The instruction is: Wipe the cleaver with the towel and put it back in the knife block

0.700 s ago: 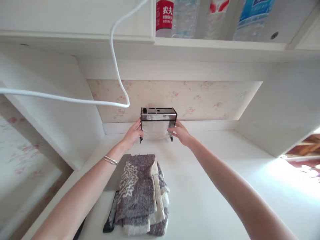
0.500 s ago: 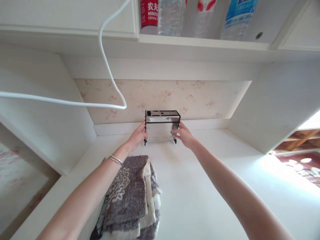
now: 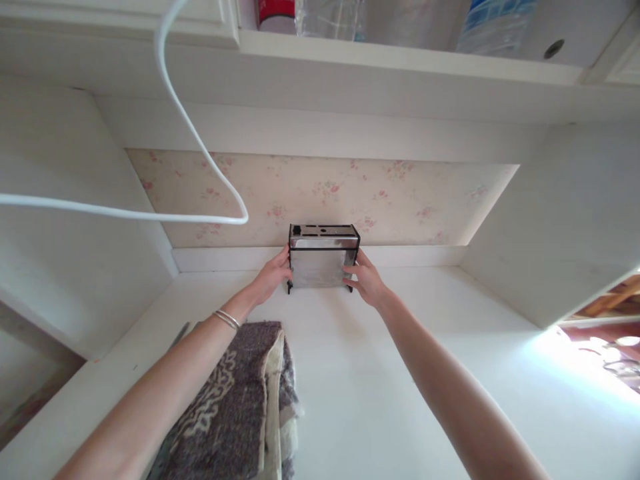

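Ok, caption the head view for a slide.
Both hands, left hand and right hand, grip a steel holder against the wall.

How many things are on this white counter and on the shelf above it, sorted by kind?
Metal holder, gripped at its ends by the left hand and right hand: 1
Folded towel: 1
Bottles on the shelf, only partly in view: 3
White cable: 1
Total: 6

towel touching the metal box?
No. The folded towel lies near the counter's front edge, with bare counter between it and the metal box.
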Available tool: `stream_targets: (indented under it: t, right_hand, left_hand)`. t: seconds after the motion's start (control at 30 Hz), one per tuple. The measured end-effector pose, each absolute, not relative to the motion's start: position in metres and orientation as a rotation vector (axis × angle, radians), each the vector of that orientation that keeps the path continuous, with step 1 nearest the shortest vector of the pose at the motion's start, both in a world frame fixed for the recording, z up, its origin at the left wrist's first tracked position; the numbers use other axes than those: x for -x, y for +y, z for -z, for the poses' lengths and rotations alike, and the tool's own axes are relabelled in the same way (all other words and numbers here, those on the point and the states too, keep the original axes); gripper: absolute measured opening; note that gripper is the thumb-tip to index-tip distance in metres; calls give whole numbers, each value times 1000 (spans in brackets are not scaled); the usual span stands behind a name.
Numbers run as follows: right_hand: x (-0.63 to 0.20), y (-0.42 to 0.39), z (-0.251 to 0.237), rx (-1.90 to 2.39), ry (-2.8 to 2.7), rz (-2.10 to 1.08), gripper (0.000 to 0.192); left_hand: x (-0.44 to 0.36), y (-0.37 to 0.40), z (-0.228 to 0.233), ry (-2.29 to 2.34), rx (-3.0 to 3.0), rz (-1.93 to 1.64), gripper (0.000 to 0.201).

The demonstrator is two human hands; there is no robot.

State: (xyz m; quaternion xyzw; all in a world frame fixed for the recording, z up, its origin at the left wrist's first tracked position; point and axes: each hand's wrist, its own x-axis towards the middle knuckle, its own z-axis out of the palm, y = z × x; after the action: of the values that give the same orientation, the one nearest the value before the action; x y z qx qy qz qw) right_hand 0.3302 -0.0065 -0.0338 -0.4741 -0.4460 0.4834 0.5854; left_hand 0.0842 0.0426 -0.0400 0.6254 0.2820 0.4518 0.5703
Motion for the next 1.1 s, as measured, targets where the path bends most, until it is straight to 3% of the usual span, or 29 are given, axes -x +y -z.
stream_targets:
  t: [0.3,0.43,0.53,0.63,0.77,0.87,0.93,1.1]
  right_hand:
    - [-341,-5,40,1144,-1185,-1110,82]
    - [-345,-5,51,1351,-1316,-901,85]
    - [-339,-16,71,1561,-1344,-618,76]
    - [-315,-50,93,1597,-1458,-541,58]
    - [-257,-123,97,1210,-1992,-495,28]
    - [-212,-170,81,801,-2365,-456,25]
    - [-188,-187,71,708,-2493,-465,37]
    - [-149,-196,72,837,-2784,-575,92]
  left_hand:
    - [-75,47,35,773,-1553,-969,95]
    - [-64,30,25,1044,-1708,-808,84]
    - [-46,7,23,1251,-1942,-793,68]
    - [-15,-29,21,1348,-2087,-869,44]
    - [30,-98,18,1472,-2028,-837,27]
    - [53,-157,25,1571,-1921,-828,29]
    - [64,-192,35,1628,-1803,-816,32]
    - [85,-241,63,1603,-1501,-777,46]
